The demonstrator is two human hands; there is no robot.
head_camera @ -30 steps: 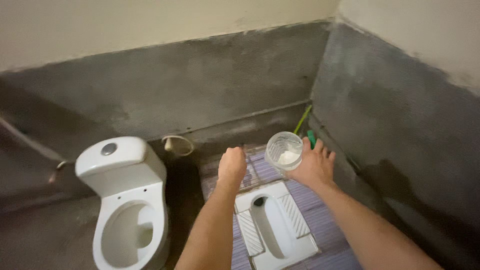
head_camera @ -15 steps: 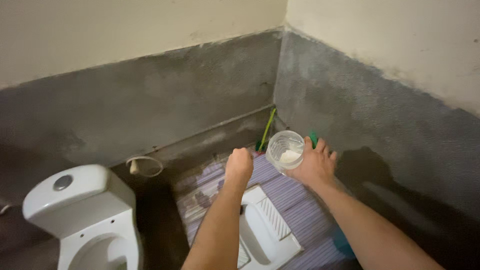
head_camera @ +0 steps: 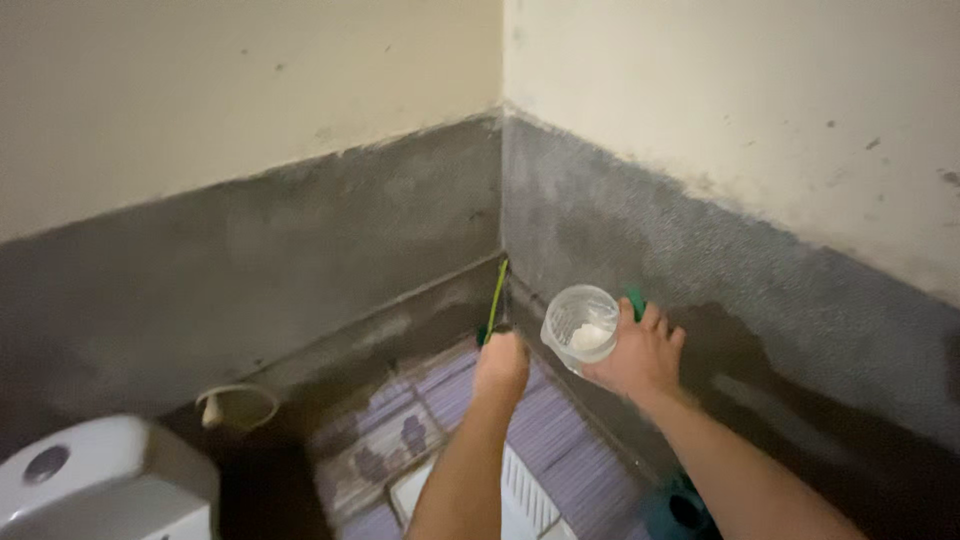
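At the floor's left edge stands a white toilet tank (head_camera: pixel 95 480). Your left hand (head_camera: pixel 500 365) is closed on a green-handled brush (head_camera: pixel 496 295) leaning into the far corner. Just beside it, your right hand (head_camera: pixel 640 355) grips a clear plastic cup (head_camera: pixel 578 326) with white powder, held above the floor near the right wall.

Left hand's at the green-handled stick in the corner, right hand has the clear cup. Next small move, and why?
Probably close the left hand around the lower end of the green stick and lift it off the wall. The hand is right at its base, though the grip itself cannot be made out. Keep the clear cup level in the right hand: it holds something white and has no lid.
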